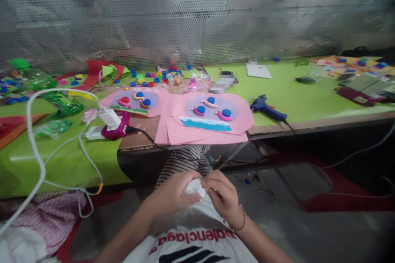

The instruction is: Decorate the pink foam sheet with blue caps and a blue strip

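Low over my lap, my left hand (175,192) is closed around a small, crumpled-looking white lump (195,188); whether it is clay, tissue or plastic I cannot tell. My right hand (224,195) pinches at the lump's right edge, fingertips together. Beyond my hands, at the table edge, lies a pink card (247,117) with a lilac oval, three snail shapes made of blue caps and coloured clay, and a blue and white strip. To its left a similar pink card (108,100) carries three more snails above a green strip.
A blue glue gun (268,109) lies right of the cards, its cord over the edge. Left are a magenta power adapter (119,126) with white plugs, looping white cables and a green bottle (61,98). Several bottle caps (157,80) lie behind, before a perforated metal screen (197,16).
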`<state>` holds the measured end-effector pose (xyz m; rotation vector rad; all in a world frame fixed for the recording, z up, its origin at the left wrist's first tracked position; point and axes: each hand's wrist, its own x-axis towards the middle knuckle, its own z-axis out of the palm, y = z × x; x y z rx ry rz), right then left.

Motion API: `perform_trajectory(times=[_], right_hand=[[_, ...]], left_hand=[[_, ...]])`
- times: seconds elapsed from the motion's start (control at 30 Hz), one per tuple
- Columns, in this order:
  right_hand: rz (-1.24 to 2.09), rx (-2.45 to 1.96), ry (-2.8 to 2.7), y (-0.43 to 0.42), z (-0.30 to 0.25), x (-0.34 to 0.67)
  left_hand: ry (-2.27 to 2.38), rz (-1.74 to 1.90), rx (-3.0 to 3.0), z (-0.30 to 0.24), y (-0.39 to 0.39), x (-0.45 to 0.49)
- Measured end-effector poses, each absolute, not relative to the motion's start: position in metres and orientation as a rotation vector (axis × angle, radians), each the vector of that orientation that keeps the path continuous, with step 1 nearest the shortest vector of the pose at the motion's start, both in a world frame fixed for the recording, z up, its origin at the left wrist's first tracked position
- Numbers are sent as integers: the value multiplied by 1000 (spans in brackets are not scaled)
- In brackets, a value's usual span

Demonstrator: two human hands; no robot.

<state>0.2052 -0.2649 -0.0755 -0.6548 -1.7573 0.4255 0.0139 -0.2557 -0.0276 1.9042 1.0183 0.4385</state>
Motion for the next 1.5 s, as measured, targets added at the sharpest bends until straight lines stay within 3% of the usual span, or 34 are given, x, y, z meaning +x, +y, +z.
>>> perform_trajectory(times=[0.87, 1.5], right_hand=[[350, -552, -2011, -287, -80, 216], [884, -598, -2275, -278, -64, 212]], left_hand=[[985, 434, 1914, -28, -257, 8], [1081, -29, 2203, -29, -259, 9]])
